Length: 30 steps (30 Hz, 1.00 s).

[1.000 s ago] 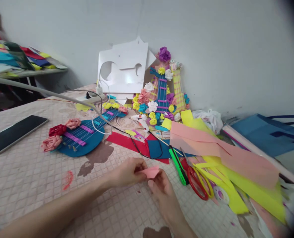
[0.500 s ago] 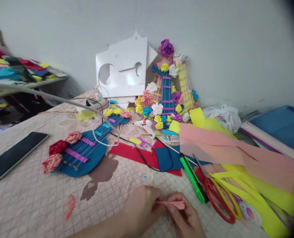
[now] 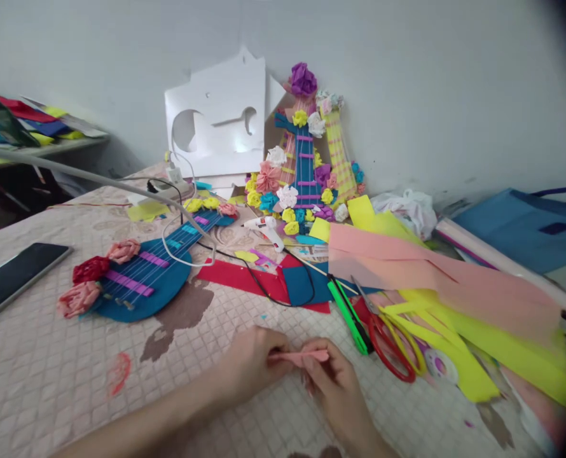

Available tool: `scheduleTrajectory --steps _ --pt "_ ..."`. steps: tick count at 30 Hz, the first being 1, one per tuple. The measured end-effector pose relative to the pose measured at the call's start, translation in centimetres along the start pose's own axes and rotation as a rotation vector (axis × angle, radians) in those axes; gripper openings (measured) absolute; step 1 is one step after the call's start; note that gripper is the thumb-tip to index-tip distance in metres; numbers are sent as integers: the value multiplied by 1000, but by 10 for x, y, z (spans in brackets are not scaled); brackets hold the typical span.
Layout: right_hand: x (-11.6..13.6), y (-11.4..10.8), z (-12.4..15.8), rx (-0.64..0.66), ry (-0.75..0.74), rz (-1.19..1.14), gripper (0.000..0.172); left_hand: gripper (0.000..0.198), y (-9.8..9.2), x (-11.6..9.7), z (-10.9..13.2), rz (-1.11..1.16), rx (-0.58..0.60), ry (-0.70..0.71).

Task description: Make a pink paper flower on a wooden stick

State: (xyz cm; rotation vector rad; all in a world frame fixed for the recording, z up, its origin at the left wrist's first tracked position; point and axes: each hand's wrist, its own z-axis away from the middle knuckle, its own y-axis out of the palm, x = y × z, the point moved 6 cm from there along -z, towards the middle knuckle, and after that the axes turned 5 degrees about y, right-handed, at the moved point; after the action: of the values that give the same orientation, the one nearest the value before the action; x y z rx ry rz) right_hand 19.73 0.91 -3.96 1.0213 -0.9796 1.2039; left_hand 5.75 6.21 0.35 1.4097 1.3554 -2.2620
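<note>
Between both hands, low in the middle of the head view, is a folded strip of pink crepe paper [image 3: 295,357]. My left hand [image 3: 253,361] is closed on its left end, with the fingertips partly hidden. My right hand [image 3: 329,375] pinches the other end between thumb and fingers, and a small ruffled tip sticks out past them. Just right of the hands lie a green box cutter [image 3: 350,318] and red-and-yellow scissors [image 3: 395,350]. A blue paper guitar [image 3: 154,280] with pink and red paper roses lies flat to the left.
A white glue gun [image 3: 266,230] rests behind the hands, its black cord crossing red and blue paper. Pink sheets [image 3: 388,254] and yellow strips [image 3: 469,362] cover the right side. A phone [image 3: 18,273] lies left. A white cable [image 3: 96,178] hangs across. Decorated guitars [image 3: 306,165] lean on the wall.
The whole scene has shifted left and slightly up as the camera turned. Both hands still hold the pink strip, and more of both forearms shows now.
</note>
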Motion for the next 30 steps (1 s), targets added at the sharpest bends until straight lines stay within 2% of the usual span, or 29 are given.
scheduleTrajectory --steps 2,5,7,10,12,14,15,18,20,22,27,30 --pt "1 1 -1 3 -32 -34 23 11 -3 -3 1 78 75 75" --pt "3 3 -2 24 -70 -83 19 28 -4 -4 1 225 123 161" --pt "3 4 -2 34 -71 -99 18 28 -2 1 0 241 92 119" --pt "3 5 -3 48 -67 -138 18 22 0 6 -1 102 -9 47" --pt "3 5 -4 46 -67 -154 20 23 -3 2 1 -20 -92 64" --pt "3 3 -4 28 -77 -154 16 22 -8 -3 3 -60 -116 97" --pt "4 3 -4 20 -88 -152 13 22 -10 -4 4 -32 -86 99" --pt "8 2 -2 21 -155 -158 9 37 -10 -10 7 300 155 130" --pt "13 3 -1 37 -210 -161 7 48 -8 -8 9 473 316 75" --pt "17 4 1 52 -249 -149 5 44 -6 -6 10 546 398 66" --pt "20 7 1 73 -250 -86 9 32 6 1 6 635 427 76" --pt "17 7 0 65 -210 -127 17 28 11 6 3 778 359 14"
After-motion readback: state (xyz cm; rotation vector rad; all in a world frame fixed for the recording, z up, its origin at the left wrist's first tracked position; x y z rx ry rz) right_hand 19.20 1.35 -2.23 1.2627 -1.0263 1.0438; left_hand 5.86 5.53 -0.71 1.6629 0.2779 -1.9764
